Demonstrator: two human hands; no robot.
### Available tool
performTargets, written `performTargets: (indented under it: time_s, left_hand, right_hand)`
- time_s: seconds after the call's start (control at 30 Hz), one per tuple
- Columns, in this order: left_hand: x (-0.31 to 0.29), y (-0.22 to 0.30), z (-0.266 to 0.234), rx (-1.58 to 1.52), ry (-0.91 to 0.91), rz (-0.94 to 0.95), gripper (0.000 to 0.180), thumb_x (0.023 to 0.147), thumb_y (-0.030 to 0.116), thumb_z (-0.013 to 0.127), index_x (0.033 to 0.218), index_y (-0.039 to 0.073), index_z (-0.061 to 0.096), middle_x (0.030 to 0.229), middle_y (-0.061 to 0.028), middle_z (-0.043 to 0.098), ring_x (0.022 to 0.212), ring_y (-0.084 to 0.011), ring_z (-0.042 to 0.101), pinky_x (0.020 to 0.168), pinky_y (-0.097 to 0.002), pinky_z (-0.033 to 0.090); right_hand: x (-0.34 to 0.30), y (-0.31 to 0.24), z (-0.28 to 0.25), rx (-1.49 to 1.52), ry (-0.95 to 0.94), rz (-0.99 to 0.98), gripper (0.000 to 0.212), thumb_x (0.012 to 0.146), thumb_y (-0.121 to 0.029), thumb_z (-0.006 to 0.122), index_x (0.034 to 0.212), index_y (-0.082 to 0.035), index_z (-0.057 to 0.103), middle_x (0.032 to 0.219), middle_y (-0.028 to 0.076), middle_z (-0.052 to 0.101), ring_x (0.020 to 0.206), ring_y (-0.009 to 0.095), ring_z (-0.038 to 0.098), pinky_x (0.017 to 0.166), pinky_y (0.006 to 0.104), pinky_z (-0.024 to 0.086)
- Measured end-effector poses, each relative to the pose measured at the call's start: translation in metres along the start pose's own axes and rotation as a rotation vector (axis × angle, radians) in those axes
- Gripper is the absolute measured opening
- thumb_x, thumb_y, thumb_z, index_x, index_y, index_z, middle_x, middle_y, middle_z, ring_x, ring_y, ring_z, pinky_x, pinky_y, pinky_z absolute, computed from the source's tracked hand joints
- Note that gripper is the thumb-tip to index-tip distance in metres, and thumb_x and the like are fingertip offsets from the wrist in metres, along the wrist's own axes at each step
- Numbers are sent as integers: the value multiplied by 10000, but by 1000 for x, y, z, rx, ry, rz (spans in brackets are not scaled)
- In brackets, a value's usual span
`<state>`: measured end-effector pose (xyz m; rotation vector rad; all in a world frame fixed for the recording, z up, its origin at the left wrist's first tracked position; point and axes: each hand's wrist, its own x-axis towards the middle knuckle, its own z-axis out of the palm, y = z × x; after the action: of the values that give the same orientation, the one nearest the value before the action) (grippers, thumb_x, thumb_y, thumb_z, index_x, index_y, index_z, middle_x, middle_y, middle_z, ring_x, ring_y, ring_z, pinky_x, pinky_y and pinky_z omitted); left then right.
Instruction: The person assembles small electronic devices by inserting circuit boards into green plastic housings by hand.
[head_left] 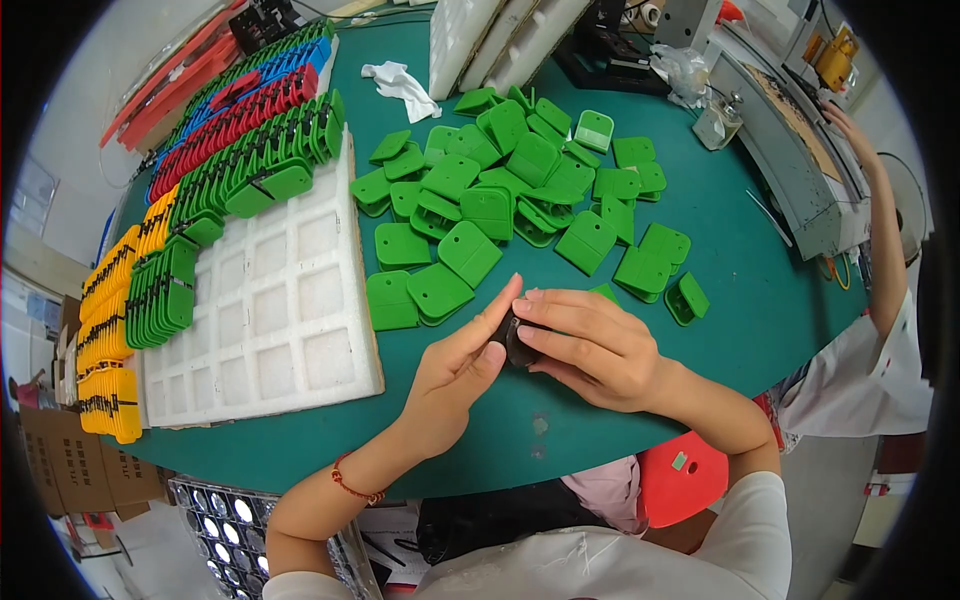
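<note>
Between my two hands, over the near middle of the bench, is a small dark, rounded piece point(518, 345); its exact kind cannot be made out. My left hand point(448, 378) pinches it from the left, thumb and fingers pressed to it. From the right, the curled fingers of my right hand point(608, 352) close on the same piece and hide part of it. Just beyond my hands spreads a heap of green plastic clip-like pieces point(486, 212), folded, with rounded corners and small holes. One green clip point(686, 299) lies apart, right of my right hand.
A white foam tray point(362, 375) lies left, with rows of green, yellow point(108, 345), red point(200, 140) and blue clips beyond and beside it. Foam panels point(485, 45) stand at the back near a white cloth point(400, 88). Another person's arm point(880, 220) reaches toward a grey machine point(790, 150) at right.
</note>
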<state>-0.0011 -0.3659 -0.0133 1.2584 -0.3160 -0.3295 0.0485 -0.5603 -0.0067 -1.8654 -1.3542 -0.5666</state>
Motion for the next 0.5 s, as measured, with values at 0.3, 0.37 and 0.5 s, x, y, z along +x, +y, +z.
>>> performTargets:
  time_s: [0.3, 0.37, 0.5]
  left_hand:
    - [-1, 1, 3, 78, 10, 73, 479, 982, 136, 384, 1417, -5, 243, 1357, -110, 405, 1217, -144, 398, 1011, -264, 307]
    - [-1, 0, 3, 97, 5, 94, 478, 982, 136, 385, 1416, -6, 244, 1347, -112, 413, 1210, -146, 404, 1007, -264, 311]
    - [0, 0, 2, 151, -5, 132, 477, 980, 130, 389, 1414, -10, 248, 1317, -113, 433, 1192, -149, 419, 993, -262, 322]
  right_hand:
    - [0, -1, 0, -6, 19, -3, 411, 632, -12, 721, 1021, 48, 604, 1119, 173, 587, 968, 330, 600, 798, 379, 532]
    - [0, -1, -1, -5, 20, -4, 409, 634, -13, 721, 1021, 49, 604, 1119, 173, 587, 970, 329, 600, 800, 379, 532]
    - [0, -2, -1, 4, 22, 1, 404, 639, -14, 721, 1020, 50, 603, 1117, 174, 588, 970, 328, 600, 801, 381, 532]
